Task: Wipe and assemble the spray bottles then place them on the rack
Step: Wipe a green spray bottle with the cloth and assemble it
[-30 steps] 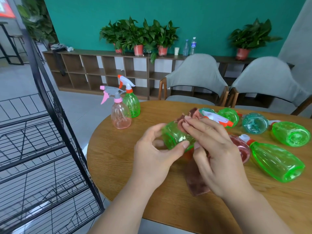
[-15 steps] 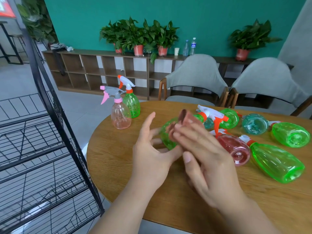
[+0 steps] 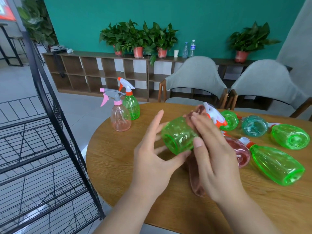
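While the green bottle (image 3: 179, 135) is up off the desk (image 3: 118, 157): it's lying sideways between both hands, base facing the left. The neck end is buried under the cloth, so I can't tell if a sprayer's on it.
left hand (image 3: 152, 159): wide, with the fingers splayed and mostly straight. The thumb tip touches the bottle's underside and the other fingers sit behind it. More of a cradle than a grip tbh.
right hand (image 3: 217, 157): fingers flat and together, pressing the cloth onto the bottle's upper side, thumb against the bottle wall.
cloth (image 3: 196, 179): pinkish-brown and soft. It's bunched over the bottle's far end and hangs down under the right palm to the desk.
how it'll handle: my guess is empty thin see-through plastic, so super light. It probably dents a bit if you clamp hard, and it's slick enough to squirt out of a loose hold. Not breakable.
where to grab: I'd wrap the fat part of the body, or pin it base-to-shoulder, and keep the neck free.
trigger sprayer (image 3: 215, 115): white and orange, just beyond the right fingertips.
pink bottle (image 3: 120, 119) + standing green bottle (image 3: 131, 107): both upright with sprayers on, side by side at the desk's far left edge.
wire rack (image 3: 50, 132): black, left of the desk, well apart from the held bottle.
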